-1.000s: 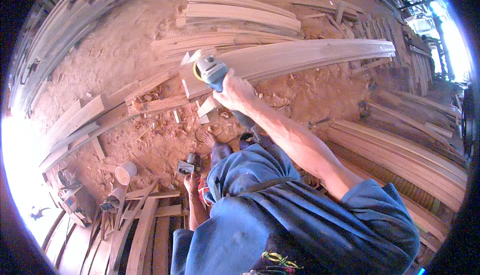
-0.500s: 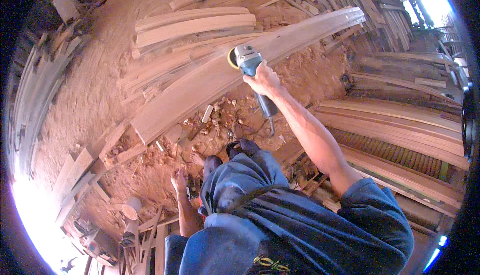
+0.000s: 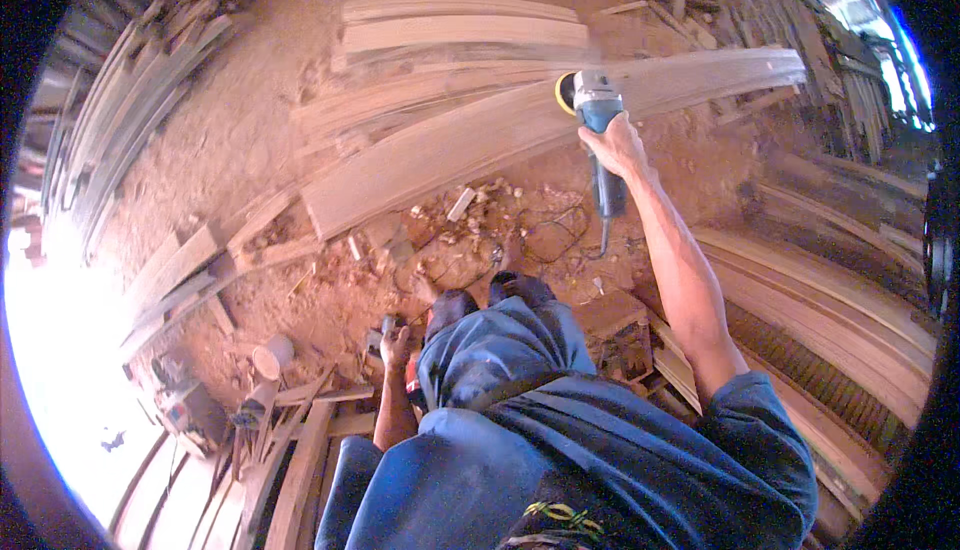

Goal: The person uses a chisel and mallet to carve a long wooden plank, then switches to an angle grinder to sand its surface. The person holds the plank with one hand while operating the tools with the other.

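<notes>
My right hand (image 3: 618, 145) is wrapped round the body of a blue and grey angle grinder (image 3: 600, 115), out at arm's length. The yellow-edged disc (image 3: 566, 94) of the grinder is against or just over the upper face of a long, wide wooden plank (image 3: 430, 155), and pale dust hangs near it. Low on the left, beside my leg, my left hand (image 3: 397, 348) is held with fingers loosely apart and nothing seen in it. A small grey object (image 3: 376, 338) lies close to that hand; its kind is unclear.
Curved boards (image 3: 460, 32) lie stacked beyond the plank. A dark cord (image 3: 565, 235) loops over chip-strewn ground near my feet. More long boards (image 3: 810, 300) are piled at right, planks (image 3: 150, 110) at far left. A pale cylindrical container (image 3: 272, 357) stands at lower left.
The whole view has shifted. My right hand and the grinder have moved rightward along the plank. My left hand has shifted relative to the small grey object, which now shows on its other side.
</notes>
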A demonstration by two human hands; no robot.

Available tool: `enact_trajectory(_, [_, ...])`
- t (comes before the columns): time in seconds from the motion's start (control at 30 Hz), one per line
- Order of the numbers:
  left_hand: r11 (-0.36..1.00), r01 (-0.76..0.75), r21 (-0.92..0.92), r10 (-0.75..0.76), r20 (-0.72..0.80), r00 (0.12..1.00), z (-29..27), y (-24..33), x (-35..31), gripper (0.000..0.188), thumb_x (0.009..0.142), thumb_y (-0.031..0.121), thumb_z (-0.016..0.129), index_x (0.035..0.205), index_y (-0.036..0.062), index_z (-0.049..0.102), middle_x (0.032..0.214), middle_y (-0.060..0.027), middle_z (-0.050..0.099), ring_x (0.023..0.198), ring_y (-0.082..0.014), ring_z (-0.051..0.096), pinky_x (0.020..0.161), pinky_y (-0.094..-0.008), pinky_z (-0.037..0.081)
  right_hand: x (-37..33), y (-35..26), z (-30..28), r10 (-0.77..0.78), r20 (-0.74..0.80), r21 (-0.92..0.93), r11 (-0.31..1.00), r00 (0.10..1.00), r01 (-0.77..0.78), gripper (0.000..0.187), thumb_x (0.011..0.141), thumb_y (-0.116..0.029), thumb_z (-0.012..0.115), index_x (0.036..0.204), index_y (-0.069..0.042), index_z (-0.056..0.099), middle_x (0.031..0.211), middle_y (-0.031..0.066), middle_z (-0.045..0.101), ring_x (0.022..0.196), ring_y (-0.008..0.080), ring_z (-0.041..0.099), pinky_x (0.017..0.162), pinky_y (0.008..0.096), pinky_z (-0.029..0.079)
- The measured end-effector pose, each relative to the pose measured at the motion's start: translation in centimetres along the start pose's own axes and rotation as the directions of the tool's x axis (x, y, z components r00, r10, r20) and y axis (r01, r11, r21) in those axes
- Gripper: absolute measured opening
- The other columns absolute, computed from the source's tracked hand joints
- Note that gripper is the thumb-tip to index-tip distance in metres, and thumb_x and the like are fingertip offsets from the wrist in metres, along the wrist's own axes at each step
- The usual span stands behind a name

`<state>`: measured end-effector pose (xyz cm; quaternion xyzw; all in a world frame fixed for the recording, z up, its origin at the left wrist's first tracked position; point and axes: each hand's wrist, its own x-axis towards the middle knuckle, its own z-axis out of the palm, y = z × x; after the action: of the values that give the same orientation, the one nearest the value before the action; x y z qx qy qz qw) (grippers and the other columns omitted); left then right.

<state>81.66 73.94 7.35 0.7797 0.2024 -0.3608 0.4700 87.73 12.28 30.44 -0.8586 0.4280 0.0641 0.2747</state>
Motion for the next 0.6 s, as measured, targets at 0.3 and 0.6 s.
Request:
enact_trajectory(0.3, [0.992,-0.083,-0.099,0.073,-0.103,0.992,-6.1,-3.8,0.8,0.033,0.088,0.028,0.071,0.098,-0.0017,0.064,0.077,-0.0069,0.066,0.063,-0.0124,0.058,0.054,-0.0290,0.047,-11.6,-17.6,11.6,-0.280,0.078,-0.085,0.954,0.957,0.286,0.077,0.079,-0.045,0.070,0.120,0.014,0.042,0.095,0.0334,0.066,0.089,0.0485,0.067,0.079,0.0535,0.055])
enact_trajectory(0.6, [0.901,0.102,-0.421,-0.144,-0.070,0.987,-13.5,-12.0,-0.9,0.030,0.092,0.024,0.067,0.099,-0.0047,0.060,0.081,-0.0098,0.065,0.060,-0.0151,0.061,0.050,-0.0271,0.050,-19.0,-29.9,21.3,-0.511,0.190,-0.055,0.847,0.838,0.529,0.070,0.081,-0.042,0.070,0.114,0.013,0.043,0.088,0.0317,0.067,0.084,0.0456,0.069,0.075,0.0523,0.056])
